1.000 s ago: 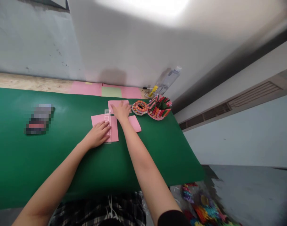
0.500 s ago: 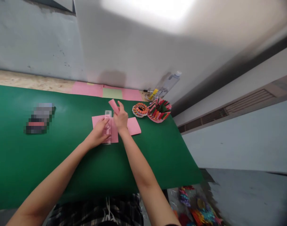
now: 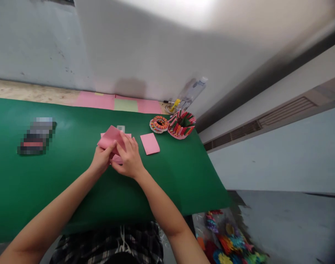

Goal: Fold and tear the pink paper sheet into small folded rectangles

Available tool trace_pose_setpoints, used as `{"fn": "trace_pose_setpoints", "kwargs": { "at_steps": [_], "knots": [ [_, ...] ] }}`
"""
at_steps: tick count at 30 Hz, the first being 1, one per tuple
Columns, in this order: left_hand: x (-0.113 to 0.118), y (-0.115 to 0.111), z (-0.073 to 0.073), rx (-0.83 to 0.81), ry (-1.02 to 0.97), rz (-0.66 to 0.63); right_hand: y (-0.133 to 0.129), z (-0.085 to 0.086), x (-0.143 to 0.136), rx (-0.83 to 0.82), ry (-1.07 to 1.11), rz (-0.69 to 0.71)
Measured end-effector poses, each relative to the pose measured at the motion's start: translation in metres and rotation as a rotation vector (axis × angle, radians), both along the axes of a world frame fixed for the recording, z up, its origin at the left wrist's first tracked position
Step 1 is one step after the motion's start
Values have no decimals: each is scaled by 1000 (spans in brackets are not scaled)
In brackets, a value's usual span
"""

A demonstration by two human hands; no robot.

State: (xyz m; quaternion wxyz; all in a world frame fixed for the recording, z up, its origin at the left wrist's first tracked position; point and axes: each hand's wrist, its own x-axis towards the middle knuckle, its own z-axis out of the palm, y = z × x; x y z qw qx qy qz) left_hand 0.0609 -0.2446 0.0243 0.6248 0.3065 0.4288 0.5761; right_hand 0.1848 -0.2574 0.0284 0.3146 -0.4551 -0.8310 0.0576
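A pink sheet of paper (image 3: 110, 136) is raised and bent between my two hands. My left hand (image 3: 101, 158) is closed on its lower left part, thumb on top. My right hand (image 3: 131, 157) lies against the right side of the same sheet, fingers together and thumb underneath. Below it, more pink paper is partly covered by my hands. The barcode end of a clear plastic strip, perhaps a ruler (image 3: 120, 128), sticks out beyond my fingers; its rest is hidden. To the right, a separate pink paper piece (image 3: 150, 143) lies flat on the green table (image 3: 167, 176).
A ring of folded paper (image 3: 159, 124) and a round holder of folded coloured strips (image 3: 181, 125) stand at the right. Behind them are a clear bottle (image 3: 194, 92) and a yellow item (image 3: 175, 105). A blurred-out phone-like object (image 3: 37, 136) lies left.
My right hand has come down and left with the pink paper it held up, and my left hand now grips it too. The piece at the right now lies uncovered.
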Motion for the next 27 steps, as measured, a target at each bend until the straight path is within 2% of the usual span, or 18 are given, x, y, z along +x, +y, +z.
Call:
{"fn": "trace_pose_setpoints", "kwargs": {
  "at_steps": [2, 5, 8, 11, 15, 19, 27],
  "knots": [
    [-3, 4, -1, -19, 22, 33, -1, -1, 4, -29, 127, -3],
    [-7, 8, -4, 12, 116, 81, 4, -2, 11, -95, 444, -63],
    [-9, 9, -6, 43, 201, 53, 11, -6, 16, -284, 740, -103],
    [-11, 11, -8, 49, 226, -3, 17, -10, 18, -481, 908, -120],
    [-13, 13, -9, 34, 290, -76, 21, -11, 20, -588, 999, -124],
    [-12, 13, -10, 48, 235, -151, 21, -10, 21, -661, 1020, -107],
    [-12, 11, -7, 120, 290, -117, 19, -12, 20, -722, 1059, -120]
  ]
}}
